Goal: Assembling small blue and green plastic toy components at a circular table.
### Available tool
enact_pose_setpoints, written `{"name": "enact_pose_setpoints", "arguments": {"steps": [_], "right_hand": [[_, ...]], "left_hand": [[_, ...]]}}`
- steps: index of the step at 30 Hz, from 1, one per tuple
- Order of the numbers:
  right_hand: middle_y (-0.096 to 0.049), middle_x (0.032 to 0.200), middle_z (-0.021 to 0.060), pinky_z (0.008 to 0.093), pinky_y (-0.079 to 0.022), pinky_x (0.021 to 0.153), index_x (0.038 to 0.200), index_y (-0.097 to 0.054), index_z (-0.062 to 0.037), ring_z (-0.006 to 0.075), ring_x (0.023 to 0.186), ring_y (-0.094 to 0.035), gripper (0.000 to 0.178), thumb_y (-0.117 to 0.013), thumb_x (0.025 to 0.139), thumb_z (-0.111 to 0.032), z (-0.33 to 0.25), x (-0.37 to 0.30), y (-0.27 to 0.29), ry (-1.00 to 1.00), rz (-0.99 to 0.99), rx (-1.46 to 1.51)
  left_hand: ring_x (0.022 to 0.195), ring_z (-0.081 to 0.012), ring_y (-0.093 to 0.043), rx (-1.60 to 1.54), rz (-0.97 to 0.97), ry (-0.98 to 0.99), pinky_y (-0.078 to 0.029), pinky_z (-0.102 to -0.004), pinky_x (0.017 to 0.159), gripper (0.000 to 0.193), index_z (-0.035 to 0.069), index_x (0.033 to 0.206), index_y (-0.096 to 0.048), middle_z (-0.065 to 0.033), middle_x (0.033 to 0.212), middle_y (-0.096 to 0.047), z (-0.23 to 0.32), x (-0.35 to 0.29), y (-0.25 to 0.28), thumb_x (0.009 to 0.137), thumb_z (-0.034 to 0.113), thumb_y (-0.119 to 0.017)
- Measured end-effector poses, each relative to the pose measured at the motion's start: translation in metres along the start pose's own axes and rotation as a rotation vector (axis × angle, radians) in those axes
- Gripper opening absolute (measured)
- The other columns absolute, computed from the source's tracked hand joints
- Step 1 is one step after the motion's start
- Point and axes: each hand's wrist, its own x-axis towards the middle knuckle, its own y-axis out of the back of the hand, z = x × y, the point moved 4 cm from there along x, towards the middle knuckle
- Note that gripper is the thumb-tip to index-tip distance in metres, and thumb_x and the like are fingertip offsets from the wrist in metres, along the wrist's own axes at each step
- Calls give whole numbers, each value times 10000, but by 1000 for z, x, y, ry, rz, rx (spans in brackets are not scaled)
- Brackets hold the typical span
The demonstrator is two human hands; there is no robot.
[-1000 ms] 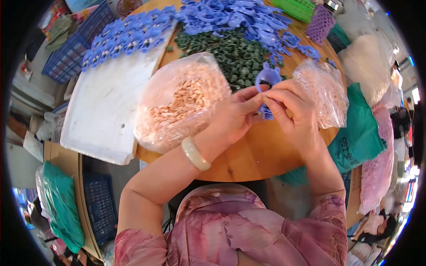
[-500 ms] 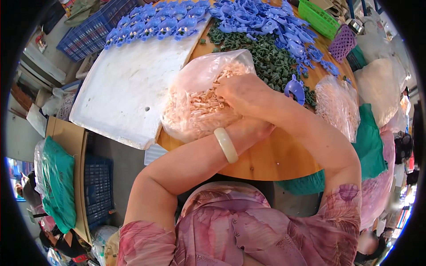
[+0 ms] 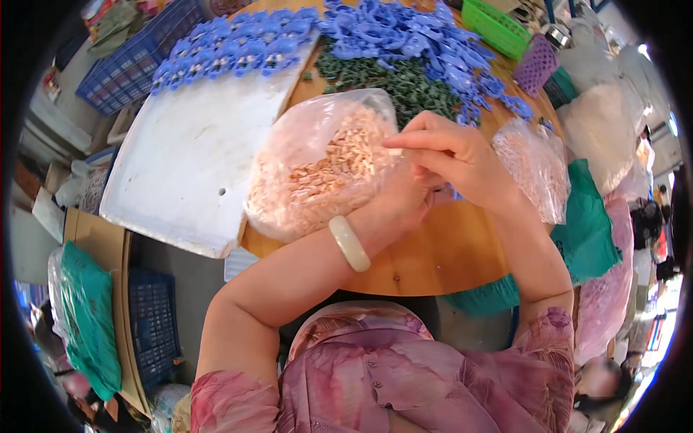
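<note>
My right hand [image 3: 462,155] is raised beside a clear plastic bag [image 3: 271,184] filled with small peach-coloured tubes [image 3: 350,151]. Thumb and forefinger pinch one small pale tube [image 3: 395,151] at the bag's right edge. Just below, my left hand [image 3: 408,195] is closed, its fingers partly hidden behind the right hand. A bit of a blue plastic part [image 3: 455,192] shows at the left fingertips; most of that part is covered. A pale bangle [image 3: 349,244] circles my left wrist.
On the round wooden table [image 3: 462,249] lie heaps of blue plastic parts [image 3: 404,36] and dark green pieces [image 3: 404,86]. Rows of blue assemblies [image 3: 253,47] stand on a white board [image 3: 184,159]. A second bag of tubes [image 3: 534,166] and a green basket [image 3: 496,29] lie to the right.
My right hand has come out of the tube bag with a small tube in its fingertips. The left hand and its blue part have come nearer to me. The whole view has shifted slightly.
</note>
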Motion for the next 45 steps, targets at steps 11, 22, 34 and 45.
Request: {"name": "enact_pose_setpoints", "arguments": {"steps": [11,22,34,45], "right_hand": [[-535,852,24,195,-435,656,1034,-635,-19,83,725,-514,266,-575,794,77,3,-99,53,-73,394,-123],[-603,828,72,236,-480,692,887,-648,8,136,767,-593,141,-629,765,76,22,-107,36,76,603,-13],[-599,823,92,261,-487,621,836,-622,-1,201,720,-610,134,-660,731,73,8,-107,21,161,665,-379],[-559,818,82,248,-475,601,817,-605,4,151,701,-578,113,-665,744,67,15,-106,17,100,669,-201]], "left_hand": [[1083,-215,-554,-87,-234,24,-469,-359,911,495,70,1246,-475,-79,1148,-570,18,-8,-25,786,-63,-600],[1090,-201,-537,151,-264,-54,-451,-337,924,469,36,1216,-485,-102,1204,-540,14,-14,-36,778,-66,-616],[1081,-153,-532,327,-269,-142,-465,-304,905,627,37,1321,-394,-57,1216,-533,16,-19,-37,756,-91,-632],[1110,-235,-520,465,-318,-268,-462,-335,915,571,44,1264,-437,-71,1189,-539,21,-21,-42,750,-39,-671]]}}
